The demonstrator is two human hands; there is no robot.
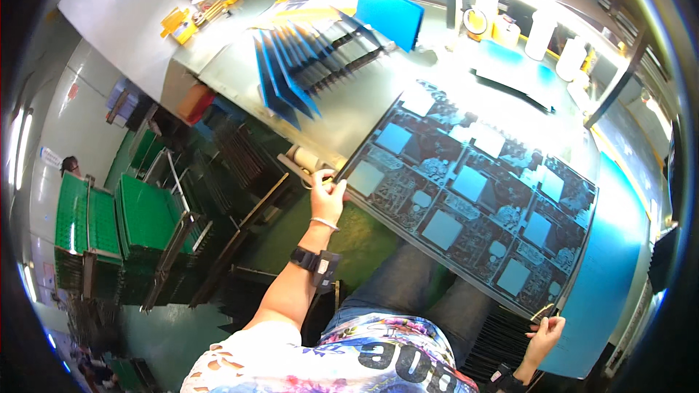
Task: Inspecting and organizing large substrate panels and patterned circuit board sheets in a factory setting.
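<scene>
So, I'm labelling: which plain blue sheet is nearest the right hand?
The large blue sheet right of the patterned panel, beside the right hand; the other blue ones sit farther away.

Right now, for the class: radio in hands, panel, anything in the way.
Left hand at left corner of dark patterned panel; right hand at its near right corner. Possible obstruction: blue sheet beside panel's right edge.

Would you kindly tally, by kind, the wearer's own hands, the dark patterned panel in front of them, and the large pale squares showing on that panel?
Hands, left hand and right hand: 2
Dark patterned panel: 1
Large pale squares on the panel: 9
Total: 12
</scene>
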